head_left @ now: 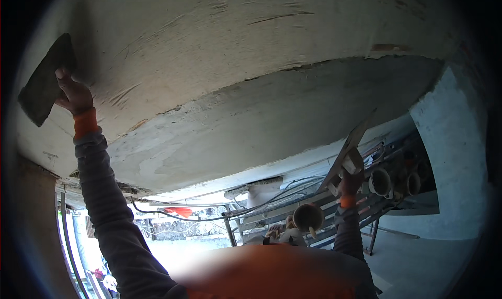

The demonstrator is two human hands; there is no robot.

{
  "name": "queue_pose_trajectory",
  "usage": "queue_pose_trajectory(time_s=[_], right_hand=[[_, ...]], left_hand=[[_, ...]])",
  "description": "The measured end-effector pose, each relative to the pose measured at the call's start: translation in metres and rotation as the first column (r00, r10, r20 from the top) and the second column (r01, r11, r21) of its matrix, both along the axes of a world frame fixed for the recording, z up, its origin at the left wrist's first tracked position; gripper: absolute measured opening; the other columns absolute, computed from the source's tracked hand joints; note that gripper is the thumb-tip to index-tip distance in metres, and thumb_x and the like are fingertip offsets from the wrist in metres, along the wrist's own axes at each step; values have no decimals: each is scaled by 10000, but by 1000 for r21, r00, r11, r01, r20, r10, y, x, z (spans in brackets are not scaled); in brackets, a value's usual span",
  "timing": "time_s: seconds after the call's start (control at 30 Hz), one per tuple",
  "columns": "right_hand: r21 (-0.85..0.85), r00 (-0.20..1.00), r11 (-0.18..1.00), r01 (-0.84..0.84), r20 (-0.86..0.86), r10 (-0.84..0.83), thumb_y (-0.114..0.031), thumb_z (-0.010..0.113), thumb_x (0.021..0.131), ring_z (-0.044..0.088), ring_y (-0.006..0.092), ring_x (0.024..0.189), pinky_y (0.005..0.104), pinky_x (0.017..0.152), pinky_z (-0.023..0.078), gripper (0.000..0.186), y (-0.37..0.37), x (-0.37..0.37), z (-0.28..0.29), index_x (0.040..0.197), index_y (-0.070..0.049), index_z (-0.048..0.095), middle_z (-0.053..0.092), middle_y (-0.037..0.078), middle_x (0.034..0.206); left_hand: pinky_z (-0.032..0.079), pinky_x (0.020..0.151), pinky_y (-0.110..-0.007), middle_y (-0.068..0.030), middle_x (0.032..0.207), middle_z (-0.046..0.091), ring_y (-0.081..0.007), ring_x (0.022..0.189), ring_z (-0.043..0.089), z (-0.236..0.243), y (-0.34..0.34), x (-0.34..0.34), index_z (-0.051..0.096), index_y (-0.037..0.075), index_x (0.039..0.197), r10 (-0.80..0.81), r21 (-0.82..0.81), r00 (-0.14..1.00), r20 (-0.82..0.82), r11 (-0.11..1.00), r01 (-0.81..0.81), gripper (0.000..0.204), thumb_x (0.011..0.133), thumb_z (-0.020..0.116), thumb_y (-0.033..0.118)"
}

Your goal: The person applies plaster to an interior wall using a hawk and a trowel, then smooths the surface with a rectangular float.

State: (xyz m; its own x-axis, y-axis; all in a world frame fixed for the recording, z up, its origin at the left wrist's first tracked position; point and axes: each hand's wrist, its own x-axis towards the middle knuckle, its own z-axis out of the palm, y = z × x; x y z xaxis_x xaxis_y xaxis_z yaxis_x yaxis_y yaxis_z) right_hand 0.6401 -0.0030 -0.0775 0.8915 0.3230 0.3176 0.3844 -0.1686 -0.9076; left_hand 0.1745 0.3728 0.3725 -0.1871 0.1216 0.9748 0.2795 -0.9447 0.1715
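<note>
My left hand (75, 92), in an orange cuff, grips a dark grey flat trowel (44, 84) held up against the pale, scraped ceiling (235, 27) at the upper left. Lower and to the right, my right hand (349, 181) is closed on the pale handle of a flat plastering board (342, 150), which is tilted steeply below a smoother grey band (246, 116) of the ceiling.
Below are a slatted metal scaffold (274, 215), several round buckets (308, 217) and a drooping hose (172, 218). A pale pillar (452, 158) stands at right, a brown wall edge (36, 205) at left. A bright opening shows beyond.
</note>
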Motion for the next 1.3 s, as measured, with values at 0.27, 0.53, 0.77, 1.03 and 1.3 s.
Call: queue_pose_trajectory(time_s=[0.27, 0.53, 0.77, 1.03, 1.3], right_hand=[[221, 995, 971, -92, -11, 97, -112, 780, 664, 636, 214, 876, 354, 769, 515, 468, 129, 31, -6, 1073, 12, 588, 645, 97, 992], [425, 990, 903, -64, -85, 111, -84, 771, 684, 631, 181, 755, 311, 667, 527, 403, 189, 40, -36, 1033, 11, 594, 640, 69, 940], [215, 980, 958, -190, 101, 172, -156, 777, 643, 649, 281, 969, 374, 862, 492, 523, 197, -18, -2, 1110, 3, 604, 664, 145, 1043], [232, 969, 940, -249, 55, 242, -154, 767, 668, 655, 252, 955, 365, 844, 501, 479, 209, -101, 11, 1090, 10, 610, 671, 143, 1025], [234, 915, 886, -401, 153, 374, -130, 738, 677, 684, 248, 775, 349, 704, 524, 313, 230, -211, 32, 936, -8, 612, 679, 131, 823]], left_hand=[[353, 1010, -354, -152, 1256, 559, -241, 1100, 557, -9, 24, -22, 516, -37, 1259, 325, -93, 923, 205, 946, -312, 630, 953, 401, 502], [478, 836, -343, -123, 1055, 643, -209, 936, 591, -8, 26, -26, 645, -30, 1066, 541, -16, 828, 149, 838, -545, 564, 950, 433, 480], [501, 759, -300, -122, 1061, 646, -178, 913, 613, -11, 26, -24, 629, -13, 1059, 492, 83, 866, 89, 863, -499, 512, 968, 419, 444], [386, 921, -336, -124, 1208, 555, -200, 1084, 514, -9, 51, -32, 535, -17, 1155, 481, 425, 876, -29, 799, -425, 388, 965, 502, 320], [248, 1132, -405, -155, 1406, 432, -250, 1328, 372, -4, 28, -6, 413, -22, 1368, -150, 359, 988, -21, 922, 147, 512, 952, 552, 243]])
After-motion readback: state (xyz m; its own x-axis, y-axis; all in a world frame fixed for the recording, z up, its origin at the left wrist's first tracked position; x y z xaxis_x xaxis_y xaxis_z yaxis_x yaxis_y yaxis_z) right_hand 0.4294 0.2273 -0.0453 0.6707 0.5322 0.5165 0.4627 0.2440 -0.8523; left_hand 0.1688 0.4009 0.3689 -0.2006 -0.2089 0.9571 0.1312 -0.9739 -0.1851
